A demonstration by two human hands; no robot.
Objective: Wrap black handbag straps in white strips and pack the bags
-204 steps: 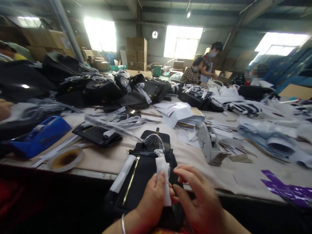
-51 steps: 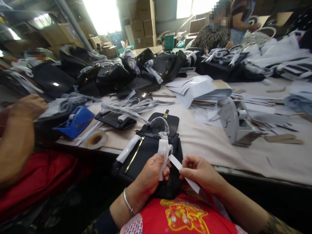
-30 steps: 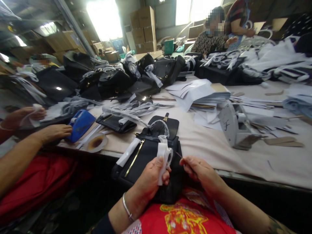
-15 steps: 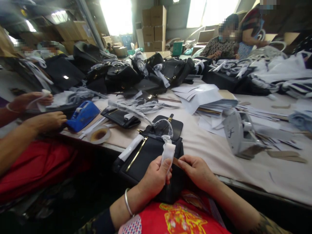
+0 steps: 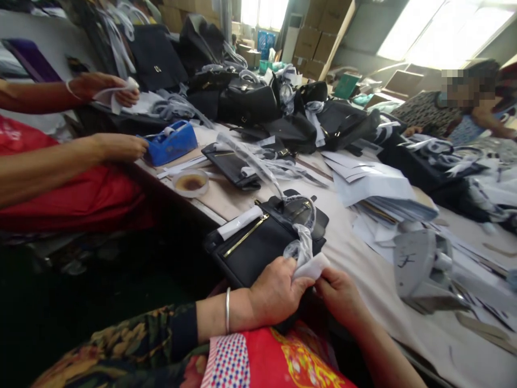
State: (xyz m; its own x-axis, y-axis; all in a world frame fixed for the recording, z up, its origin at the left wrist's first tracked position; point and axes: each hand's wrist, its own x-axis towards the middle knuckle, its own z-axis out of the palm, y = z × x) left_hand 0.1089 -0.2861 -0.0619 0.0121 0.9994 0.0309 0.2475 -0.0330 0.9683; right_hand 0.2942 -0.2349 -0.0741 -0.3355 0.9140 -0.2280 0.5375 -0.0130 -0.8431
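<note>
A black leather bag [image 5: 252,245] with a gold zip [image 5: 246,235] lies at the table edge in front of me. Its handle [image 5: 312,213] is wrapped in clear plastic, and a strip of white wrap [image 5: 236,223] covers one side strap. My left hand [image 5: 280,288] is closed around another strap end, gripping the white wrapping [image 5: 313,268] about it. The fingers of my right hand [image 5: 341,296] pinch the far end of this wrapping, close to my left fingertips. Whatever else lies between the right fingertips is hidden.
A tape dispenser [image 5: 422,269] stands at the right beside a stack of white paper [image 5: 375,186]. On the left are a tape roll [image 5: 190,183], a blue dispenser [image 5: 172,143] and a co-worker's hands [image 5: 121,148]. Black bags [image 5: 246,99] are heaped behind.
The view has turned right and tilted. The white wrapping has swung from upright to leaning right. My right hand has closed in on it, and the brown strip seen between my hands is now hidden.
</note>
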